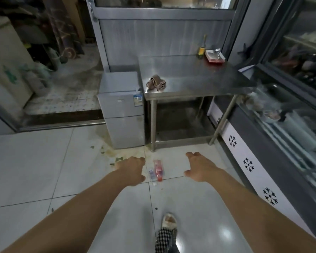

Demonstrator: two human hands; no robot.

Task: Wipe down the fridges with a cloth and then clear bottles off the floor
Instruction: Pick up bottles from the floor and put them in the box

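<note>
Head view, left to right. A pale chest unit [5, 70] stands at the far left edge beside an open doorway. The small grey fridge [121, 108] stands on the tiled floor [35, 170], just beside the steel table [199, 77]. A crumpled brown cloth [156, 83] lies on the table's front left corner; a yellow-labelled bottle [202, 49] and a red-and-white tray [215, 56] sit at its back. The left hand [133, 170] is extended low, palm down, fingers loosely curled and holding nothing. Between the 2 hands, 2 plastic bottles lie side by side on the floor: a clear bottle [152, 176] and a red bottle [158, 169], touching. The right hand [199, 167] is spread wide, fingers relaxed, empty. A slippered foot [169, 222] shows below. A glass-fronted display freezer [281, 134] with snowflake marks runs along the right.
</note>
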